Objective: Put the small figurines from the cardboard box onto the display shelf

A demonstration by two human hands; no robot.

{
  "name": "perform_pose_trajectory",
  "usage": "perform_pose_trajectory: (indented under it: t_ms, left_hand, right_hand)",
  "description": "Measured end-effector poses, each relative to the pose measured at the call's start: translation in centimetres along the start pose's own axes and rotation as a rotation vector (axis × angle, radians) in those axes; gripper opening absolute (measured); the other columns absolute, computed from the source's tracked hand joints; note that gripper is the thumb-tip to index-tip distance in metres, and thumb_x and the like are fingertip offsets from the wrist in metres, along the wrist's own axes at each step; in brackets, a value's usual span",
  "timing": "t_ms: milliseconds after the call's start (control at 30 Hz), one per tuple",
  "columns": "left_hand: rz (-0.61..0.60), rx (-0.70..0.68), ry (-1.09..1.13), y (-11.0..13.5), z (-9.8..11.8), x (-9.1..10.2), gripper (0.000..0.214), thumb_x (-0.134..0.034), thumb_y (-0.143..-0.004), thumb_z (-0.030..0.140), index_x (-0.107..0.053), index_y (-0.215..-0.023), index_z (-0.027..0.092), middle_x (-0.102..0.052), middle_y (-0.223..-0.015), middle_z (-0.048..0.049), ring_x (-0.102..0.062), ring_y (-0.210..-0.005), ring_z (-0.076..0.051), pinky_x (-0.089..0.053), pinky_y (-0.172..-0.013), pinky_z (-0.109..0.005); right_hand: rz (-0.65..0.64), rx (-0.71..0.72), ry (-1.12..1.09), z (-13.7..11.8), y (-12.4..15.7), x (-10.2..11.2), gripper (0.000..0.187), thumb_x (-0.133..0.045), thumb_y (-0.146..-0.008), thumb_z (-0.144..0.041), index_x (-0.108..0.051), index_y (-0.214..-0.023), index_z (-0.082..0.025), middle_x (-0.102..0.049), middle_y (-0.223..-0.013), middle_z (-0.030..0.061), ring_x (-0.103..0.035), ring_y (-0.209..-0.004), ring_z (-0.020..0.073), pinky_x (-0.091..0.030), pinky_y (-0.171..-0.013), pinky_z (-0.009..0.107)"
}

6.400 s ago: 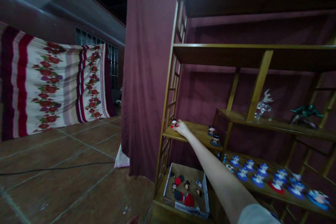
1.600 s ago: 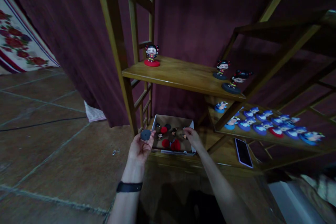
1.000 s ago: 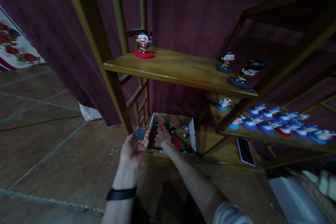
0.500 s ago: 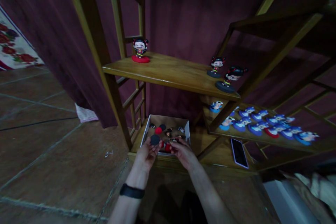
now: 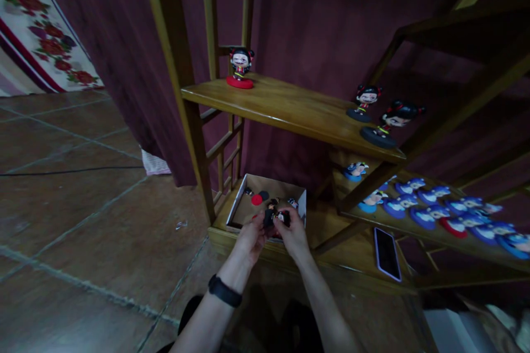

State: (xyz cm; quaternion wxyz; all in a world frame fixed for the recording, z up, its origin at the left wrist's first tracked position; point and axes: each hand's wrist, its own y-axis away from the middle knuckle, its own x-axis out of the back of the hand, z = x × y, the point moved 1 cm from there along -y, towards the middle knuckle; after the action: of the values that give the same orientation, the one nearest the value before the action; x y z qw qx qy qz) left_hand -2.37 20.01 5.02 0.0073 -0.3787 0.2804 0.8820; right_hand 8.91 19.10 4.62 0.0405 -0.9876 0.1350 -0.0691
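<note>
Above the front of a white cardboard box (image 5: pixel 237 210), my two hands meet. My left hand (image 5: pixel 253 234) is closed on a dark round base (image 5: pixel 269 217). Fingers of my right hand (image 5: pixel 295 234) pinch a small black-haired figurine (image 5: pixel 282 216) against that base; whether the two are joined I cannot tell. Inside the box lie a red disc (image 5: pixel 256 199), a dark disc (image 5: pixel 264 194) and several small figurine parts, partly hidden by my hands.
A figurine on a red base (image 5: pixel 240 69) and two on dark bases, one large (image 5: pixel 391 124), stand on the upper wooden shelf (image 5: pixel 290 107). Several blue figurines (image 5: pixel 428 215) fill the right shelf. A phone (image 5: pixel 387 253) lies on the bottom board. Posts and braces frame the box.
My hands have come together, bringing the figurine onto the dark base. The view has shifted, so the shelf sits further right.
</note>
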Motion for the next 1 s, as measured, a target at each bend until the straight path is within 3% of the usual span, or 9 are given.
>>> perform_pose_trajectory:
  t_ms: [200, 500, 800, 1000]
  left_hand:
    - [-0.031, -0.036, -0.01, -0.1, -0.1, 0.0, 0.011, -0.057, -0.076, 0.022, -0.059, -0.082, 0.013, -0.066, -0.075, -0.0081, -0.063, -0.061, -0.016, -0.051, -0.06, -0.028]
    - [-0.057, -0.106, -0.1, -0.3, -0.3, 0.3, 0.022, -0.065, -0.069, 0.029, -0.06, -0.079, 0.01, -0.067, -0.073, -0.01, -0.063, -0.062, -0.018, -0.05, -0.059, -0.028]
    - [-0.063, -0.158, -0.075, -0.2, -0.6, 0.1, 0.016, -0.062, -0.069, 0.027, -0.06, -0.073, 0.011, -0.065, -0.067, -0.0065, -0.061, -0.06, -0.016, -0.049, -0.061, -0.028]
    - [-0.04, -0.135, -0.097, -1.3, -1.2, 0.5, 0.012, -0.061, -0.068, 0.024, -0.06, -0.069, 0.012, -0.063, -0.062, -0.005, -0.06, -0.059, -0.017, -0.048, -0.059, -0.028]
  right_hand:
    - [-0.005, 0.128, 0.179, 0.2, -0.1, 0.3, 0.022, -0.057, -0.069, -0.03, -0.057, -0.09, -0.022, -0.063, -0.081, 0.0, -0.057, -0.073, 0.016, -0.045, -0.065, 0.027]
    - [-0.067, 0.154, 0.301, -0.4, 0.1, 0.4, 0.024, -0.054, -0.074, -0.03, -0.055, -0.097, -0.022, -0.063, -0.089, 0.0028, -0.059, -0.081, 0.0178, -0.046, -0.073, 0.03]
    - [-0.089, 0.254, 0.453, -0.8, 0.7, 0.0, 0.023, -0.046, -0.079, -0.028, -0.053, -0.101, -0.024, -0.061, -0.099, 0.0051, -0.059, -0.088, 0.0186, -0.046, -0.074, 0.031]
    - [-0.122, 0.228, 0.481, -0.8, 0.4, 0.3, 0.024, -0.046, -0.078, -0.025, -0.052, -0.101, -0.023, -0.062, -0.099, 0.0056, -0.059, -0.09, 0.0195, -0.046, -0.076, 0.032]
